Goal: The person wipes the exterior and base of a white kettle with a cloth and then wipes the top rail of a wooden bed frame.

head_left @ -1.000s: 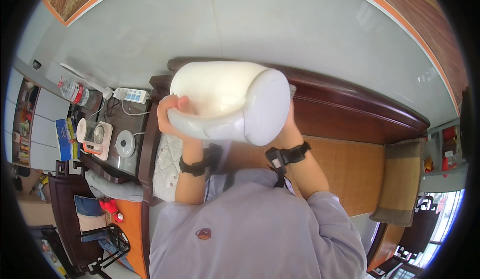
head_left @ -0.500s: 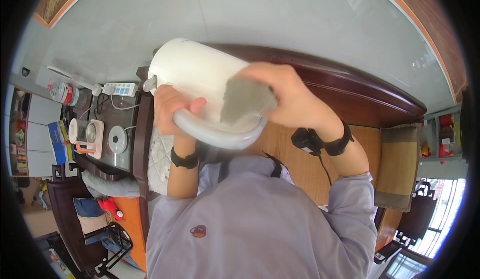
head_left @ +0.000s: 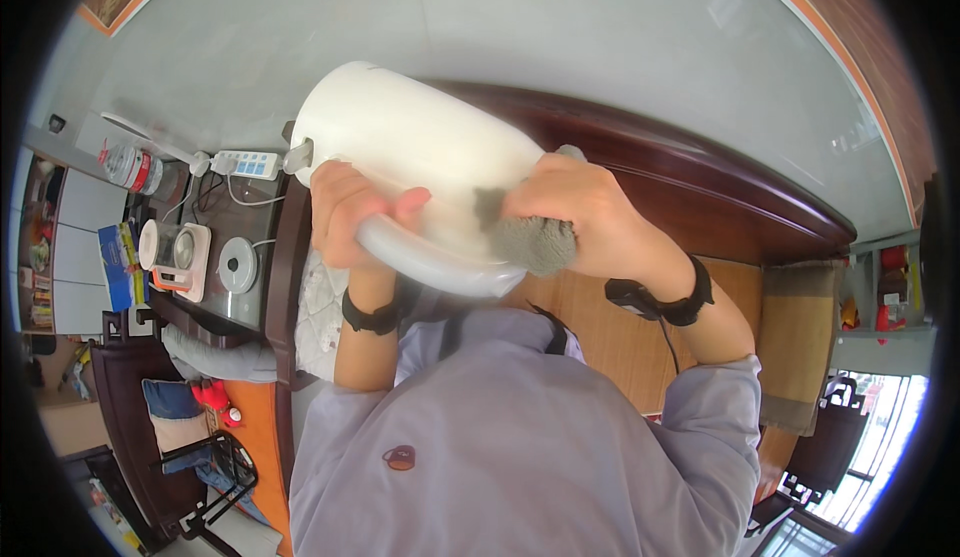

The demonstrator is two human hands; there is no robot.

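A large white cylindrical jug [head_left: 415, 132] is held up tilted, nearly on its side, with its curved whitish handle [head_left: 435, 257] toward me. My left hand [head_left: 350, 219] is closed around the left end of that handle, thumb over the top. Just above this hand, a small grey piece [head_left: 298, 155] juts from the jug's left end. Bunched in my right hand [head_left: 580, 202] is a grey cloth [head_left: 540, 245]. The cloth presses on the jug's lower right side, near the handle's other end. The jug's underside is hidden.
Left, a dark side table carries a glass kettle [head_left: 185, 249], a round white lid-like item [head_left: 237, 265], a power strip [head_left: 250, 164] and a plastic bottle [head_left: 130, 169]. Behind the jug runs a dark wooden backrest [head_left: 720, 182]. A black corded device [head_left: 632, 297] is near my right wrist.
My right hand and the cloth have shifted right and slightly down along the jug, and the cloth is more bunched. My left hand keeps its hold on the handle.
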